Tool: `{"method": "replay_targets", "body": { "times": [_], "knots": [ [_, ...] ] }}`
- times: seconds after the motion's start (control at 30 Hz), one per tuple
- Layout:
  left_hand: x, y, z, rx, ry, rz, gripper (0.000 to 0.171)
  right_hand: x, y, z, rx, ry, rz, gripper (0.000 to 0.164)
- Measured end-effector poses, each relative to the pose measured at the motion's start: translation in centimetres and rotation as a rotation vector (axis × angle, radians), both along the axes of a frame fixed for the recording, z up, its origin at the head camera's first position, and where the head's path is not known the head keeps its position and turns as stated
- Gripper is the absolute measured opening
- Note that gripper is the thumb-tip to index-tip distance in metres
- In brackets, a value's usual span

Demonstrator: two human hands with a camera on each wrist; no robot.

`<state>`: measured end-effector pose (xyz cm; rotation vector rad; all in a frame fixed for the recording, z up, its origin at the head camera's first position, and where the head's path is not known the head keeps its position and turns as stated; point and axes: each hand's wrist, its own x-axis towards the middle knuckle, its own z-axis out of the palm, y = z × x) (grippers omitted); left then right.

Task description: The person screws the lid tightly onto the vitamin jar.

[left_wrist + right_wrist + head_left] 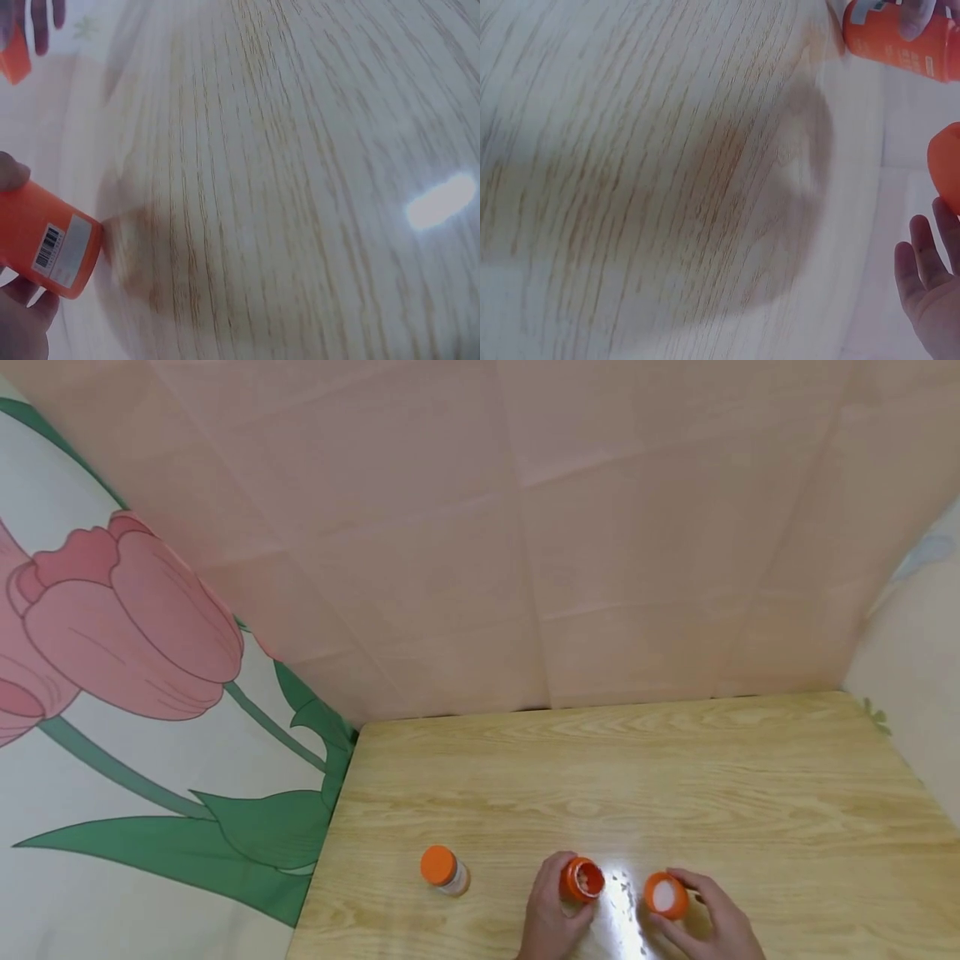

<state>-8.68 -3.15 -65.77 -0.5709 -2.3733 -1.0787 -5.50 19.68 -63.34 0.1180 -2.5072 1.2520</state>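
Observation:
My left hand grips an orange bottle with its mouth uncovered; small pale pieces show inside it in the head view. A barcode label is on the bottle's side in the left wrist view, and its base is at the table surface. To its right, my right hand holds an orange cap between thumb and fingers, its white inner face turned up. Bottle and cap are apart. In the right wrist view the cap shows only in part at the edge.
A second bottle with an orange lid and a pale body stands to the left on the wood-grain table. A pinkish cloth wall rises behind the table, and a tulip-printed sheet hangs on the left.

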Motion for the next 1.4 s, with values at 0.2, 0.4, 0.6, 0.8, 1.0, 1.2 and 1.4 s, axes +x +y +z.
{"method": "replay_targets", "body": {
  "times": [0.2, 0.4, 0.6, 0.8, 1.0, 1.2, 1.4],
  "knots": [
    [0.3, -0.2, 0.3, 0.027, -0.064, -0.027, 0.074, 0.0, 0.0, 0.2, 0.015, 0.032, 0.013, 0.066],
    [0.3, -0.3, 0.6, 0.021, -0.078, -0.065, 0.068, 0.1, -0.2, 0.5, 0.002, 0.009, 0.000, 0.066],
    [0.3, -0.2, 0.0, 0.005, -0.046, -0.100, 0.068, 0.3, -0.5, 0.5, -0.001, -0.017, 0.010, 0.062],
    [1.0, 0.1, -0.2, -0.021, -0.070, -0.095, 0.067, 0.2, -0.6, 0.1, 0.014, 0.040, 0.071, 0.067],
    [1.5, 0.2, 0.2, -0.065, -0.040, -0.105, 0.070, 0.2, -0.7, 0.0, -0.007, 0.107, 0.137, 0.073],
    [1.5, 0.3, 0.1, -0.130, -0.038, -0.106, 0.070, 0.5, -1.2, 0.6, 0.008, 0.047, 0.128, 0.071],
    [1.6, 0.6, 0.1, -0.142, -0.054, -0.110, 0.066, 0.8, -1.6, 1.7, 0.044, -0.062, 0.099, 0.064]
  ]
}}
